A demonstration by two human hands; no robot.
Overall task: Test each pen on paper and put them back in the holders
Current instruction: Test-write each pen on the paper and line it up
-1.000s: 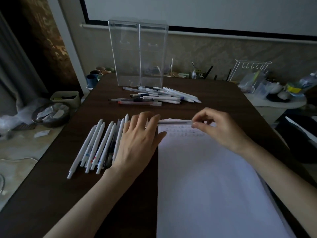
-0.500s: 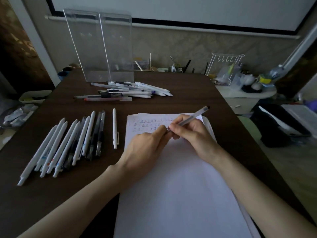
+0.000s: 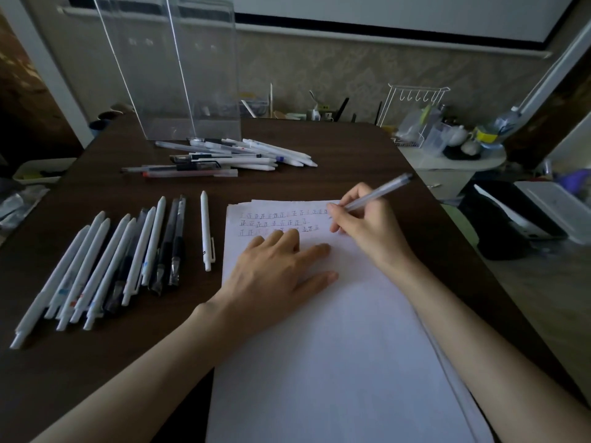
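Note:
My right hand (image 3: pixel 367 222) grips a translucent pen (image 3: pixel 380 191) in a writing hold, its tip down at the right end of the top rows of marks on the white paper (image 3: pixel 335 346). My left hand (image 3: pixel 275 276) lies flat with spread fingers on the paper below those rows. A row of white and black pens (image 3: pixel 105 266) lies side by side left of the paper, with one white pen (image 3: pixel 205 231) apart beside the sheet. A loose pile of pens (image 3: pixel 224 158) sits before the two clear holders (image 3: pixel 172 68) at the table's back.
The dark wooden table (image 3: pixel 351 155) ends at the right, where a low white shelf with a wire rack (image 3: pixel 415 110) and small containers stands. Cups and clutter sit along the wall behind the holders. A black bag (image 3: pixel 505 219) lies on the floor right.
My left hand has let go of the pen and now lies flat on the paper. My right hand has moved up and right, with the pen tip at the written rows.

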